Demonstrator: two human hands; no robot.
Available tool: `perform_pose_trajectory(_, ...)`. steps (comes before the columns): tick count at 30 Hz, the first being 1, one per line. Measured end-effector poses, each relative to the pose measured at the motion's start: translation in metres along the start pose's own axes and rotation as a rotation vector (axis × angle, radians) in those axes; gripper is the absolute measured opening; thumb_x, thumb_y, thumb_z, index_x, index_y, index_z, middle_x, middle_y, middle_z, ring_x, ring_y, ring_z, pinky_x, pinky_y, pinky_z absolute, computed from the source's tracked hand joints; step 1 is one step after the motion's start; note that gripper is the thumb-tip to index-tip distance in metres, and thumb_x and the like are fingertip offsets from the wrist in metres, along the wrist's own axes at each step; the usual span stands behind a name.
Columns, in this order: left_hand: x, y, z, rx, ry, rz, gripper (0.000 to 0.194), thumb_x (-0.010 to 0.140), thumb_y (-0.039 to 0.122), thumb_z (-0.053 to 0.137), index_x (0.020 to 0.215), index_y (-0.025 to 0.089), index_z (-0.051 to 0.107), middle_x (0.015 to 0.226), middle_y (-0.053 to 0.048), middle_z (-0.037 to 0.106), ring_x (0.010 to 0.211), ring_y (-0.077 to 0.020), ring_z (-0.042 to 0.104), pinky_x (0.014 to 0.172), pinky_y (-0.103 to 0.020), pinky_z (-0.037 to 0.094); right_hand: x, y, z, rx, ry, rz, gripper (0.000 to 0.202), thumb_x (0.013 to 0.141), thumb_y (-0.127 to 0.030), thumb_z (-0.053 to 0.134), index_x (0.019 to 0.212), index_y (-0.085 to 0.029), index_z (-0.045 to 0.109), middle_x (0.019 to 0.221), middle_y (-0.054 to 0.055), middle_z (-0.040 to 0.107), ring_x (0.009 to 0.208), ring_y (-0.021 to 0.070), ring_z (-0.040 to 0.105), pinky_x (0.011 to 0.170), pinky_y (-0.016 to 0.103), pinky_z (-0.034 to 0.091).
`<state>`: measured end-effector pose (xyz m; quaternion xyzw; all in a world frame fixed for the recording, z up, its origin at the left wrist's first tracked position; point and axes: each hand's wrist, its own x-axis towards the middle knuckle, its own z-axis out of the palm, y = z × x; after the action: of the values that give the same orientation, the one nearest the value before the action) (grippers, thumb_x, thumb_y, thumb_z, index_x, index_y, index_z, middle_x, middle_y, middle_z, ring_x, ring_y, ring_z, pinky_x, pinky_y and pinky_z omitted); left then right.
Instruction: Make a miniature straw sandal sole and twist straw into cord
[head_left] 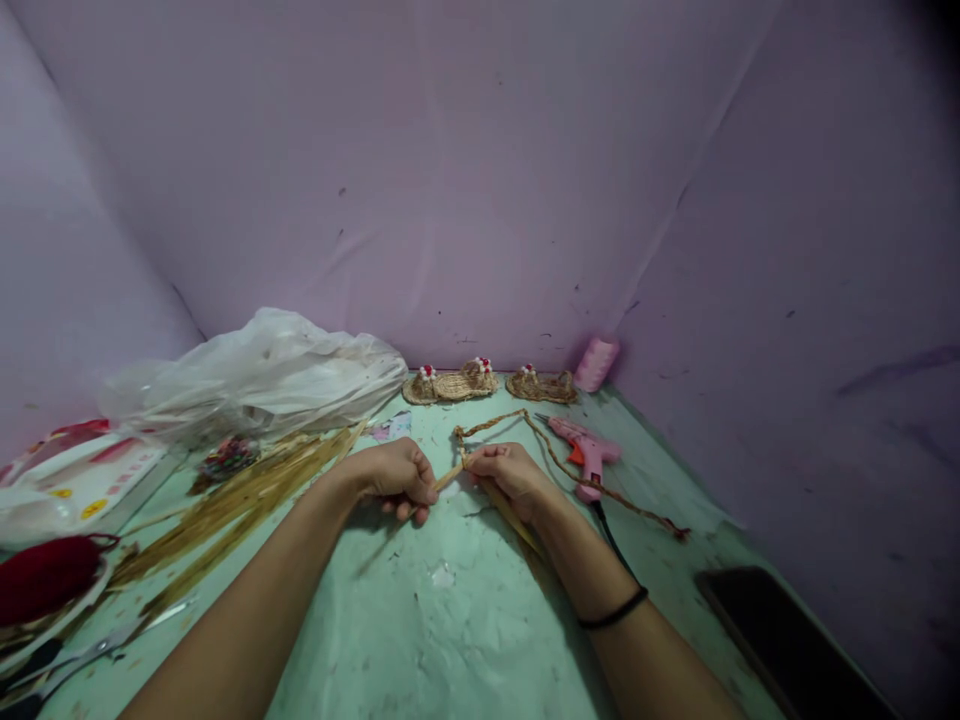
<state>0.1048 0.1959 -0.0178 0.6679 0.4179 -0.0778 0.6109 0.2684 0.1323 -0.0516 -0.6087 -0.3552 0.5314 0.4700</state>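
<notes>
Braided cord (491,424): end left of glue gun (592,452), pinched in right hand (514,474); left hand (401,474), farther left, pinches strand (449,478).

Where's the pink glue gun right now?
In the head view, the pink glue gun lies right of centre on the green tabletop, just right of the right hand and in front of the pink spool; a brown cord runs past it.
</notes>
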Motion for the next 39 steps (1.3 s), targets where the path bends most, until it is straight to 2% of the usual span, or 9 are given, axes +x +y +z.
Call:
perform_pose_trajectory(5,-0.007,0.002,0.003,0.099,-0.011,0.013,0.009,0.051,0.021,0.058,0.048,0.014,0.052,0.041,0.0,0.055,0.03,-0.0045,0.031,0.034,-0.018,0.018,-0.001,0.001,0.002,-0.003,0.006,0.002,0.003,0.052,-0.016,0.057,0.05,-0.013,0.058,0.036,-0.004,0.046,0.035,0.0062,0.033,0.038,0.022,0.02)
perform_pose_trajectory(11,0.0,0.003,0.015,0.203,-0.043,0.132,0.005,0.049,0.015,0.058,0.045,0.013,0.056,0.038,0.002,0.049,0.036,-0.0057,0.035,0.038,-0.019,0.023,-0.001,0.001,0.005,0.001,-0.006,-0.012,0.005,0.052,-0.017,0.057,0.049,-0.013,0.057,0.039,-0.002,0.05,0.038,0.0068,0.036,0.041,0.022,0.023)
perform_pose_trajectory(16,-0.008,0.007,0.007,0.299,-0.067,0.094,0.006,0.052,0.017,0.06,0.048,0.012,0.061,0.041,0.001,0.052,0.034,-0.0048,0.032,0.034,-0.018,0.022,-0.001,0.001,0.005,0.004,-0.012,-0.021,0.006,0.052,-0.016,0.056,0.047,-0.012,0.057,0.039,-0.002,0.05,0.038,0.007,0.037,0.041,0.022,0.024)
perform_pose_trajectory(18,-0.012,0.012,0.003,0.243,0.031,0.069,0.01,0.053,0.021,0.062,0.056,0.012,0.064,0.045,0.001,0.055,0.033,-0.0046,0.033,0.033,-0.018,0.023,-0.001,0.002,0.005,0.009,-0.013,-0.03,0.007,0.053,-0.017,0.056,0.048,-0.012,0.057,0.039,-0.002,0.05,0.039,0.0073,0.038,0.041,0.022,0.025)
perform_pose_trajectory(21,-0.01,0.021,0.007,-0.042,0.363,0.03,0.019,0.061,0.024,0.059,0.076,0.012,0.062,0.05,0.002,0.055,0.03,-0.0036,0.032,0.031,-0.017,0.021,-0.002,0.0,0.005,0.015,-0.024,-0.038,0.007,0.052,-0.017,0.056,0.047,-0.012,0.057,0.04,-0.001,0.051,0.04,0.0076,0.04,0.042,0.022,0.026)
perform_pose_trajectory(22,-0.007,0.023,0.011,-0.149,0.401,0.018,0.02,0.063,0.023,0.057,0.08,0.012,0.06,0.052,0.002,0.056,0.029,-0.0035,0.034,0.03,-0.017,0.022,-0.004,-0.001,0.006,0.018,-0.034,-0.039,0.007,0.053,-0.016,0.056,0.046,-0.013,0.056,0.04,-0.001,0.052,0.04,0.0078,0.041,0.043,0.022,0.027)
perform_pose_trajectory(27,0.019,0.022,0.033,-0.293,0.236,0.025,0.014,0.068,0.019,0.047,0.059,0.01,0.054,0.047,0.0,0.052,0.035,-0.0059,0.044,0.035,-0.017,0.033,-0.008,-0.006,0.008,0.01,-0.081,-0.053,0.008,0.052,-0.012,0.051,0.045,-0.014,0.053,0.043,-0.001,0.053,0.043,0.0083,0.045,0.046,0.021,0.031)
perform_pose_trajectory(32,0.027,0.014,0.034,-0.142,0.326,0.062,0.023,0.066,0.022,0.048,0.044,0.015,0.045,0.029,0.004,0.035,0.027,-0.0065,0.03,0.032,-0.02,0.021,0.0,0.001,0.005,-0.104,-0.045,-0.087,0.01,0.052,-0.01,0.05,0.045,-0.014,0.054,0.042,-0.002,0.052,0.042,0.0071,0.041,0.045,0.02,0.028)
perform_pose_trajectory(39,0.029,0.013,0.031,0.085,0.558,0.166,0.017,0.051,0.012,0.055,0.037,0.013,0.046,0.032,0.006,0.025,0.04,-0.0058,0.027,0.04,-0.022,0.013,-0.006,-0.003,0.004,-0.401,0.083,-0.201,0.007,0.054,-0.014,0.058,0.048,-0.016,0.06,0.044,0.0,0.054,0.047,0.0101,0.041,0.046,0.023,0.025)
